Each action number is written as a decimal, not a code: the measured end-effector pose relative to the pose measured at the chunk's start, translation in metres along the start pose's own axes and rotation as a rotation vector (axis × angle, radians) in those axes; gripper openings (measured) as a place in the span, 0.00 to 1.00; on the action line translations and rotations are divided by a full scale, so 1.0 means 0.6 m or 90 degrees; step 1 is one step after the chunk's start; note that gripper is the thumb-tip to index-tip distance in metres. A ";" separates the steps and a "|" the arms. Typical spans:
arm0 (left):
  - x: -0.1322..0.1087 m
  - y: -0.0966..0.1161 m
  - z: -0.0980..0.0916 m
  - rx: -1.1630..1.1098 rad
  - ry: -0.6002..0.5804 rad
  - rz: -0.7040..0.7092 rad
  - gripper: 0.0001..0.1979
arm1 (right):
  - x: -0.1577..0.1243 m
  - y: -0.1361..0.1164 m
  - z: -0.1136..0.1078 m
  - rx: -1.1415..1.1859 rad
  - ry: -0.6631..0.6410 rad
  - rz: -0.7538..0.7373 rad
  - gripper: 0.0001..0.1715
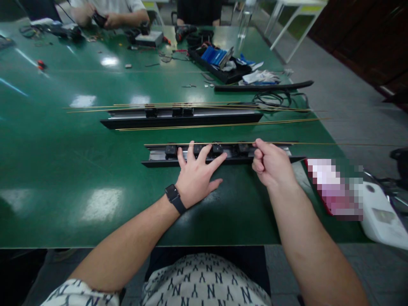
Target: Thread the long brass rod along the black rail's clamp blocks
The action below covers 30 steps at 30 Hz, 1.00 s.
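On the green table before me lies a black and silver channel-shaped rail (156, 163) with several small black blocks (171, 151) sitting in it. My left hand (196, 176) is spread flat over its middle, fingertips on or just above the blocks and the far edge. Near the rail's right part, my right hand (270, 163) is closed in a pinch on a thin brass-coloured rod (318, 143). That rod runs along the rail's far edge and sticks out well past its right end. The right fingertips hide the pinched spot.
Farther back lies a second black rail (181, 123) with more thin rods (287, 122) around it. Right of me are a pixelated red-edged item (334, 187) and a white device (382, 212). A tool tray (229, 76), gloves (261, 77) and a cable coil (270, 100) lie beyond. Two people sit opposite.
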<state>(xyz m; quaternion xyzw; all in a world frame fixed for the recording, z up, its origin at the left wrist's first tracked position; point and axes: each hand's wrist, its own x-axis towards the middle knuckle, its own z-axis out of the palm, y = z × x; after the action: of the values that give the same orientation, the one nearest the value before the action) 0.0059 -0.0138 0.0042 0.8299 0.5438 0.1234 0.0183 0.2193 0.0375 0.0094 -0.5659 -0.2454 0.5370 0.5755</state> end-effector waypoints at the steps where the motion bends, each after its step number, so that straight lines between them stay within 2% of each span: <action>1: 0.000 0.000 0.000 0.000 0.000 0.000 0.39 | 0.001 0.001 0.000 -0.001 0.002 -0.002 0.09; 10: 0.001 0.000 -0.002 0.002 -0.008 -0.002 0.38 | 0.001 0.000 0.000 0.001 0.002 -0.001 0.09; 16: 0.000 0.000 -0.002 -0.001 -0.005 0.000 0.38 | -0.004 -0.006 0.000 0.003 -0.015 0.011 0.06; 30: 0.000 0.001 -0.001 -0.004 -0.006 -0.002 0.39 | 0.002 0.002 0.000 -0.005 -0.003 0.000 0.13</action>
<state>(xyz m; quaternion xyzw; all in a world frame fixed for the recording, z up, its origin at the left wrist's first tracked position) 0.0062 -0.0142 0.0050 0.8297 0.5444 0.1210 0.0238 0.2195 0.0382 0.0080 -0.5666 -0.2487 0.5377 0.5727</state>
